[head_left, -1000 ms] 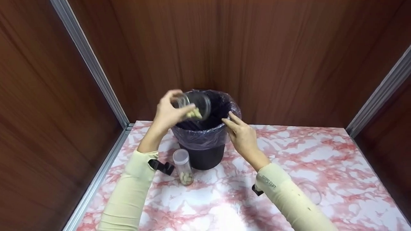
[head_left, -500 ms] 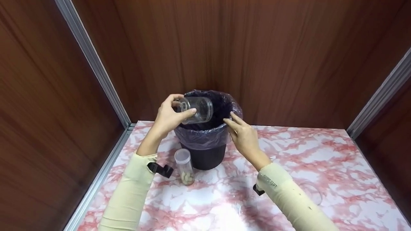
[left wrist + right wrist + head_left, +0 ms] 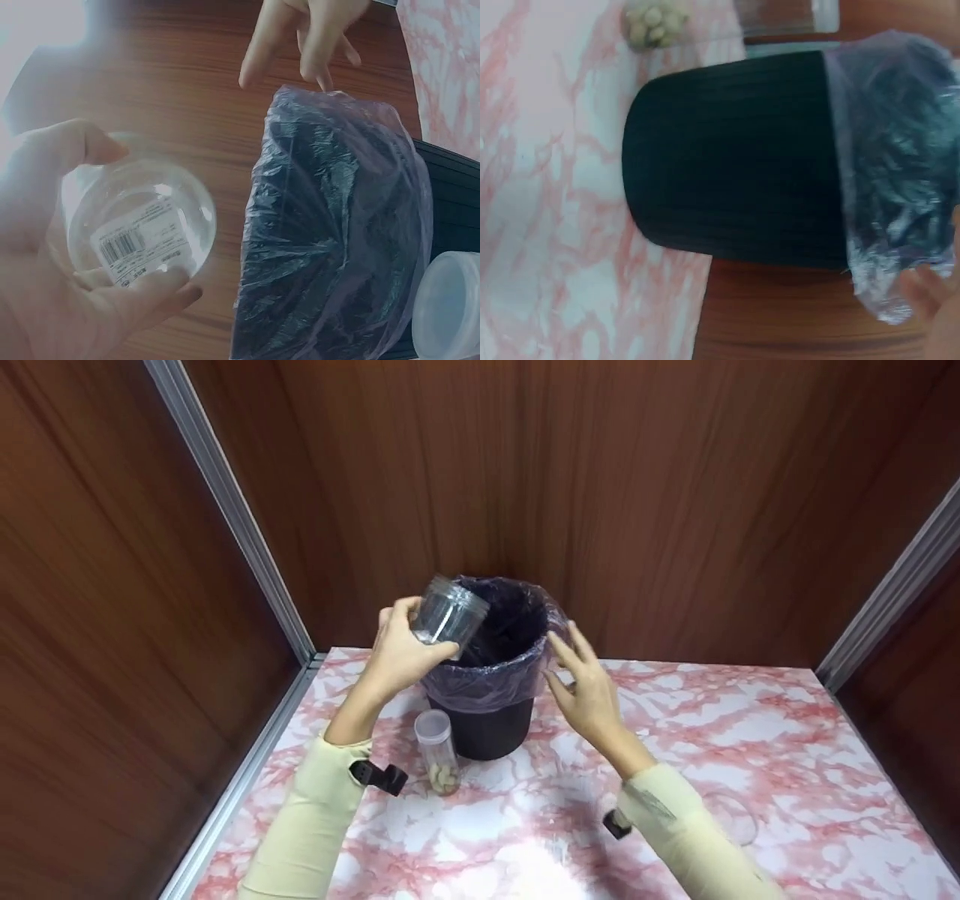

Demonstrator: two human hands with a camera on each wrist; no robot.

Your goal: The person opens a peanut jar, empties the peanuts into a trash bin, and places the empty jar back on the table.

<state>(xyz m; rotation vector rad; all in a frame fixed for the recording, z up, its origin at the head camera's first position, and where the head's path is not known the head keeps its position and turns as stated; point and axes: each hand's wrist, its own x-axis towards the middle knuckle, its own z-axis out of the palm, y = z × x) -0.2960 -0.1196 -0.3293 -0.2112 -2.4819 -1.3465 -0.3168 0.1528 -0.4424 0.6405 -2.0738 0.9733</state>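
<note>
My left hand [image 3: 405, 652] grips a clear jar [image 3: 452, 611] above the left rim of a black trash bin [image 3: 491, 731]. The jar is tilted with its mouth up and away, and I see nothing inside it. A barcode label shows on its base [image 3: 146, 240] in the left wrist view. A thin purple bag [image 3: 480, 690] lines the bin and folds over its rim. My right hand [image 3: 589, 690] is at the rim's right side, fingers spread and fairly straight. Whether its fingertips touch the bag, I cannot tell.
A tall clear container [image 3: 437, 754] with a whitish lid and several pale pieces at its bottom stands at the bin's front left. A transparent round thing [image 3: 752, 817] lies on the marbled table [image 3: 750, 720]. Brown wood-look panels [image 3: 600, 510] rise behind and beside.
Pale green pieces seen in the jar a second ago are gone from it. The jar has swung from lying sideways over the bin to mouth up. My right hand has shifted right, its fingers spreading.
</note>
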